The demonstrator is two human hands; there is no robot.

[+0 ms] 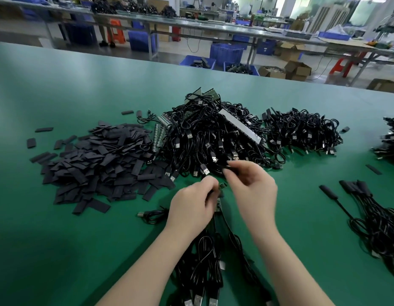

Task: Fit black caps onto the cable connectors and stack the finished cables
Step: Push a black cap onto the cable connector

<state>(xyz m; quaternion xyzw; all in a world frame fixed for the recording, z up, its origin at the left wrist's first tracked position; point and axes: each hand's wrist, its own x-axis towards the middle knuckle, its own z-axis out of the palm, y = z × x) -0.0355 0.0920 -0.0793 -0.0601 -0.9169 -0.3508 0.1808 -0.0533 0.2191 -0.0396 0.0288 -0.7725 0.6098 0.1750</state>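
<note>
On the green table (pixel 59 250), my left hand (pixel 192 206) grips the connector ends of a bundle of black cables (pixel 204 259) that trails toward me. A small connector (pixel 222 186) pokes out between my two hands. My right hand (pixel 252 191) pinches a flat black cap (pixel 230 168) just above that connector. A big heap of loose black caps (pixel 99 164) lies to the left. Behind my hands sits a large pile of black cables (pixel 211 138) with USB plugs.
A second cable pile (pixel 302 133) lies at the right rear, another pile (pixel 390 142) at the right edge. Capped cables (pixel 372 219) lie stacked at the right. One loose cable (pixel 151 214) rests left of my left wrist. Benches and blue crates (pixel 225 53) stand beyond the table.
</note>
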